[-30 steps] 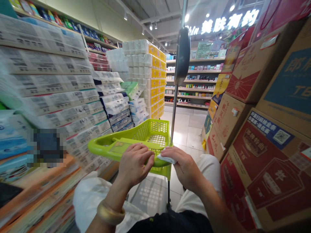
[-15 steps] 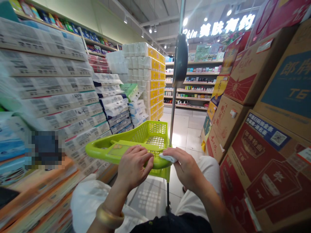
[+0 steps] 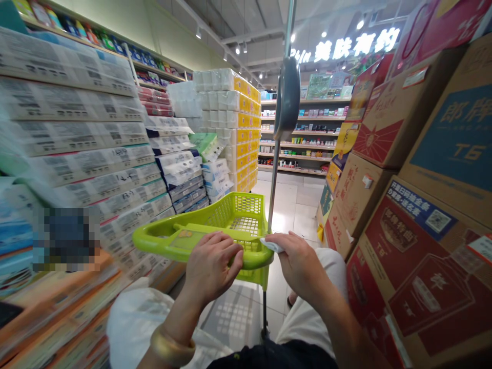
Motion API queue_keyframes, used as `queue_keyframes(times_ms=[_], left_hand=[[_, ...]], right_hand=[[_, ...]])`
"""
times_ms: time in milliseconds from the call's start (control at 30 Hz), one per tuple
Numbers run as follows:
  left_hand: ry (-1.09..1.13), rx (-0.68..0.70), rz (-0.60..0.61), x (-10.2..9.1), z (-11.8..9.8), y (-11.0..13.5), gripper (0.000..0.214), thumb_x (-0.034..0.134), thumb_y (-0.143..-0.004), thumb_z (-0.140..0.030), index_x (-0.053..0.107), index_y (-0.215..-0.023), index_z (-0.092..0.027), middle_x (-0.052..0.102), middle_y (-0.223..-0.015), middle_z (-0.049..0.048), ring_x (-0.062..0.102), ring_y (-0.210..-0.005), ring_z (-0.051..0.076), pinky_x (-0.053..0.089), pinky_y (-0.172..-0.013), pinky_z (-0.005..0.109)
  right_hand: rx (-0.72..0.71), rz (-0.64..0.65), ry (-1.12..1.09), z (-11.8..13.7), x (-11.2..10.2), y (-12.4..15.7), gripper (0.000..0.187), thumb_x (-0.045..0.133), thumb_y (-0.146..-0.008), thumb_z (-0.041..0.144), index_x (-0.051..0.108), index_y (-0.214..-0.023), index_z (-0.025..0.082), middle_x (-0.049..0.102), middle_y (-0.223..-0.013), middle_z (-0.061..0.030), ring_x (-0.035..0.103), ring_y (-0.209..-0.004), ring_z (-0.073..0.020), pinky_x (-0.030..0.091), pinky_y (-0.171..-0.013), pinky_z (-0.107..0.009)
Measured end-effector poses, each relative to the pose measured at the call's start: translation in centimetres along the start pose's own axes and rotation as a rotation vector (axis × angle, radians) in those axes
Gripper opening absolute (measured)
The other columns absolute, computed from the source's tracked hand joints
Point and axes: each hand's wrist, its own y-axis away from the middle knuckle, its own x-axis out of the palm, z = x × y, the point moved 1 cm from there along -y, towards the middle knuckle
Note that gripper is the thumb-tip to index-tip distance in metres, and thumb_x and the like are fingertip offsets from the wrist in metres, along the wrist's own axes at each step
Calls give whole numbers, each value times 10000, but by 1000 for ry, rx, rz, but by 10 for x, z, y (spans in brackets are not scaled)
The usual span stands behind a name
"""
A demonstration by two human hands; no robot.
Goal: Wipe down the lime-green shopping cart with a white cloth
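A lime-green plastic rolling shopping basket (image 3: 251, 261) with perforated walls stands tilted between my legs. My left hand (image 3: 214, 262) is wrapped over its near rim, fingers curled on the edge. In my right hand (image 3: 302, 262) is a folded white cloth (image 3: 273, 247), pinched against the right end of that rim, beside the pole. A metal pole (image 3: 273, 189) rises along the basket's right side and carries a dark grey handle piece (image 3: 288, 97). My right fingertips are partly hidden by the cloth and hand.
Stacked paper packs (image 3: 73, 107) rise close on the left, with yellow-and-white tissue packs (image 3: 230, 128) farther ahead. Cardboard cartons (image 3: 418, 256) wall the right side. A tiled floor (image 3: 302, 197) leads to shelves of small goods (image 3: 307, 125) at the back.
My right hand and the white cloth have slid slightly right along the rim toward its corner. My left hand keeps its hold. The basket has hardly moved.
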Motion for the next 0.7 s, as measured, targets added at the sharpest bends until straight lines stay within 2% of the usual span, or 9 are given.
queue_keyframes(times_ms=[133, 200, 300, 400, 600, 700], left_hand=[[9, 1, 3, 1, 0, -1, 275, 434, -933, -304, 657, -783, -243, 715, -794, -3, 624, -864, 207, 427, -919, 403], [16, 1, 5, 1, 0, 0, 275, 435, -934, -308, 651, -777, -242, 711, -787, -4, 625, -864, 207, 428, -916, 404], [22, -3, 7, 1, 0, 0, 276, 429, -937, -303, 645, -776, -242, 712, -794, -5, 624, -869, 206, 423, -920, 405], [24, -3, 4, 0, 0, 0, 269, 434, -934, -302, 644, -777, -245, 711, -797, -8, 622, -873, 205, 419, -929, 404], [24, 2, -9, 0, -1, 0, 262, 444, -926, -295, 650, -771, -246, 702, -777, -7, 615, -862, 198, 424, -934, 389], [16, 2, 2, -1, -1, 0, 272, 440, -928, -296, 653, -766, -243, 701, -774, -1, 612, -851, 197, 432, -934, 389]], right_hand=[[-120, 74, -71, 13, 3, 2, 442, 479, -802, -10, 692, -1084, 256, 743, -1112, -43, 669, -1076, -199, 415, -1086, -456], [-155, 85, -117, 15, 5, 2, 438, 472, -813, -7, 692, -1089, 253, 743, -1111, -45, 667, -1083, -192, 462, -1044, -410], [-71, 8, -89, 4, 3, 2, 414, 456, -827, 8, 703, -1059, 245, 755, -1062, -50, 694, -1008, -199, 508, -988, -404], [-15, -57, -31, -8, 0, 6, 414, 451, -834, 19, 706, -1072, 243, 756, -1079, -57, 701, -1020, -215, 475, -1036, -470], [-269, -37, -82, -11, 9, 31, 526, 425, -868, 15, 629, -1270, 285, 677, -1287, -43, 571, -1282, -184, 407, -1127, -444], [-239, -144, -84, -19, 15, 39, 526, 410, -892, 27, 599, -1313, 280, 658, -1315, -60, 575, -1279, -186, 436, -1110, -436]])
